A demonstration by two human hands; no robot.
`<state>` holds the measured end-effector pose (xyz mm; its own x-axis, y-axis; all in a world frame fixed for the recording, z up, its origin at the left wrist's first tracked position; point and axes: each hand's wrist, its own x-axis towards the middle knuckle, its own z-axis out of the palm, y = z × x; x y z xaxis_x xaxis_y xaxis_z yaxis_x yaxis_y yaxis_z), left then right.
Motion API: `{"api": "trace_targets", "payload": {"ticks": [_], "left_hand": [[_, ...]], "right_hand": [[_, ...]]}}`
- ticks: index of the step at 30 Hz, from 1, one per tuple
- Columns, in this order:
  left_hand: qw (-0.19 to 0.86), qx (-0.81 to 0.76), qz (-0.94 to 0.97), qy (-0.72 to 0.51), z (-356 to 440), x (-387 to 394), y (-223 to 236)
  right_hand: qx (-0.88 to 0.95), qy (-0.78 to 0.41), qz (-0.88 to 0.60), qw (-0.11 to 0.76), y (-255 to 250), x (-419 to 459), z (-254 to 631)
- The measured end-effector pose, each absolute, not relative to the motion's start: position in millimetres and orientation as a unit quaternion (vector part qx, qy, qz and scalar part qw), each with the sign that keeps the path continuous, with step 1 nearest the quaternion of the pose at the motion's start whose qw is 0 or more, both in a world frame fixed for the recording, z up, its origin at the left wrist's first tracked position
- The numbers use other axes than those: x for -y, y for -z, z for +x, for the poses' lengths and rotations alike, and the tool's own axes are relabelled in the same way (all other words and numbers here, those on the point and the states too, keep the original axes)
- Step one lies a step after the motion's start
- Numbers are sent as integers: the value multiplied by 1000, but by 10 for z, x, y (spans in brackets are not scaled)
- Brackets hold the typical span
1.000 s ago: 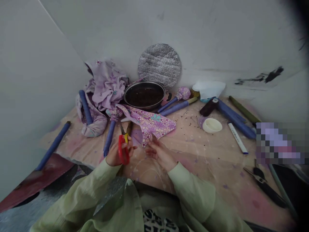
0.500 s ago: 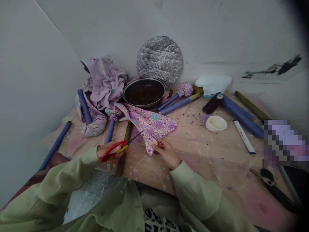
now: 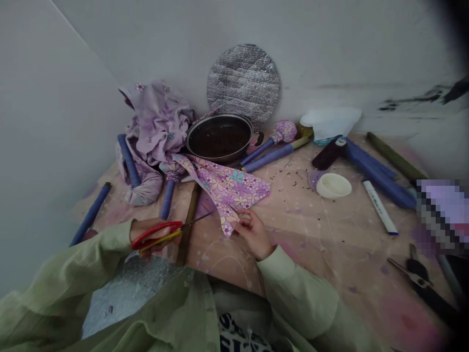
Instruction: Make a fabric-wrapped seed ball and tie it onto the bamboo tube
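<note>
My left hand (image 3: 148, 240) is closed around the handles of a pair of scissors (image 3: 161, 234), red and yellow, whose dark blades point right toward a piece of floral fabric (image 3: 238, 188). That purple-and-pink fabric lies on the table, with its narrow lower corner pinched between the thumb and fingers of my right hand (image 3: 253, 234). The blade tips sit just left of the fabric's edge; whether they touch it I cannot tell. Just left of the fabric, a blue-wrapped stick (image 3: 168, 198) has a bundled floral head. A dark olive stick (image 3: 189, 222) lies under the scissors' blades.
A pan (image 3: 220, 157) of dark contents stands at the back before a round silver foil mat (image 3: 244, 83). Crumpled lilac cloth (image 3: 157, 122) is heaped left. Rightward lie a white cup (image 3: 334, 187), a marker (image 3: 381, 208), a dark thread spool (image 3: 326, 154) and pliers (image 3: 421, 281).
My left hand has drawn the scissors left and slightly down, away from the fabric. My right hand still pinches the fabric's corner. The view has shifted slightly.
</note>
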<state>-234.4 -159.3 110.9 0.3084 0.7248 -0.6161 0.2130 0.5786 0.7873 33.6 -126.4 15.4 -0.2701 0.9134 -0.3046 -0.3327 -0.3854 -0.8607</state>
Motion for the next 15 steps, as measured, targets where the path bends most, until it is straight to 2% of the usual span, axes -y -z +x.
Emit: {"api": "trace_targets", "payload": {"ticks": [9, 11, 15], "left_hand": [[708, -518, 385, -286, -2198, 1655, -1023], [730, -511, 378, -252, -2209, 1566, -1073], [793, -481, 359, -101, -2276, 1384, -1154]], "right_hand": [[342, -720, -422, 431, -164, 1263, 344], [344, -719, -422, 432, -162, 1266, 343], [353, -719, -416, 432, -157, 1279, 330]]}}
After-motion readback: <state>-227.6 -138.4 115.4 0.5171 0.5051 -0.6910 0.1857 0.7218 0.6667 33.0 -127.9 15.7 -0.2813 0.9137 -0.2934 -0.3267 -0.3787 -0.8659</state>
